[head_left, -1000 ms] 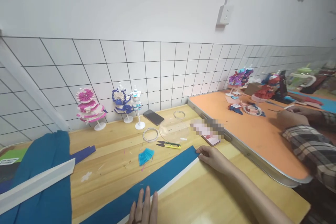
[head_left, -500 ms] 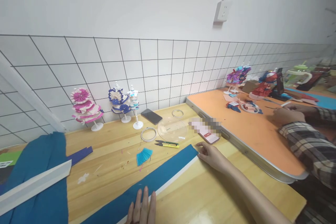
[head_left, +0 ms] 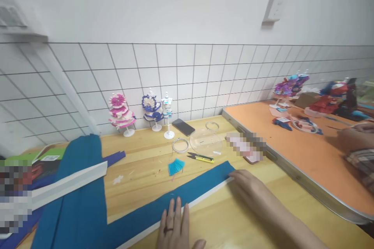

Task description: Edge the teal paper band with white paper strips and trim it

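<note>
A long blue cloth strip point(head_left: 201, 186) with a white lower edge lies diagonally on the wooden table point(head_left: 140, 151). My left hand point(head_left: 175, 225) rests flat on its lower edge, fingers spread, a dark ring on one finger. At the strip's upper right end, the bent fingers of my right hand point(head_left: 247, 184) are pressed together on the corner. Just above the strip lie a pleated light blue piece point(head_left: 176, 167) and yellow-handled thread snips point(head_left: 201, 158). More blue cloth point(head_left: 78, 202) lies at the left under a folded white strip point(head_left: 70, 184).
Small dressed stands point(head_left: 122, 113) line the wall. A black phone point(head_left: 183, 127), a clear disc point(head_left: 206, 141), metal rings point(head_left: 180, 145) and a partly blurred phone point(head_left: 254, 157) lie behind the strip. On the orange table point(head_left: 292, 151) at right are fabric pieces and another person's hand point(head_left: 356, 136).
The view has turned left, so things appear further right and more of the left side shows. My right fingers have closed down on the strip's corner; my left hand stays flat on it.
</note>
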A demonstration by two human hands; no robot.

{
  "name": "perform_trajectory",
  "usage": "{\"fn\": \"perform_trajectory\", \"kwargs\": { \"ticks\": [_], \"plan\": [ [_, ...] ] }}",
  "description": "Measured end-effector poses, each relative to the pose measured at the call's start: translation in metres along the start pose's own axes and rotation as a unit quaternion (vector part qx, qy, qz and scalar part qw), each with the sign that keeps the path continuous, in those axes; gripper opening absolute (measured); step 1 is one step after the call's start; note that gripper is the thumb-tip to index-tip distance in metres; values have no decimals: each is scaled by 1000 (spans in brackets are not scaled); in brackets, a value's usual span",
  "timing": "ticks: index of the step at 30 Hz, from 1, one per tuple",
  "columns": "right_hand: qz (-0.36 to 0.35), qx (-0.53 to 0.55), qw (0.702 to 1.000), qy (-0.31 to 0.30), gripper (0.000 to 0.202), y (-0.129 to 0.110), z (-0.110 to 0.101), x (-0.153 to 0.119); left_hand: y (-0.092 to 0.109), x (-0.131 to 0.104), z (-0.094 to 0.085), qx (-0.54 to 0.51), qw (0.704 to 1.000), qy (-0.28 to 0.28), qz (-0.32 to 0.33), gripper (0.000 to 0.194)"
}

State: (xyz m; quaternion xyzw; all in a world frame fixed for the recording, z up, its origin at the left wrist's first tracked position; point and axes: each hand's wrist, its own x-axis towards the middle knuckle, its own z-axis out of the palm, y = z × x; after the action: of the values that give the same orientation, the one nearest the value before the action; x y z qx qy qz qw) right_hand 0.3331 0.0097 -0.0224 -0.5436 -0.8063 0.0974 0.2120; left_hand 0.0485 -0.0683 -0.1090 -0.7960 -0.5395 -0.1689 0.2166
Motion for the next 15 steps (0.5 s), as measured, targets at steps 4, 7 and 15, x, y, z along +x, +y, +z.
{"fn": "perform_trajectory", "kwargs": {
  "ticks": [4, 7, 15],
  "plan": [
    [-93, -93, 991, 16, 33, -7, 24, -12, -4, -1, -9, -30, 999, -42, 7, 71],
    [-103, -120, 987, 19, 38, 7, 36, -17, 2, 1, -19, -80, 993, -85, -20, 75],
    [-110, -81, 990, 35, 32, 85, 64, -31, 6, 0, -27, -167, 979, -93, -73, 82]
  ]
}}
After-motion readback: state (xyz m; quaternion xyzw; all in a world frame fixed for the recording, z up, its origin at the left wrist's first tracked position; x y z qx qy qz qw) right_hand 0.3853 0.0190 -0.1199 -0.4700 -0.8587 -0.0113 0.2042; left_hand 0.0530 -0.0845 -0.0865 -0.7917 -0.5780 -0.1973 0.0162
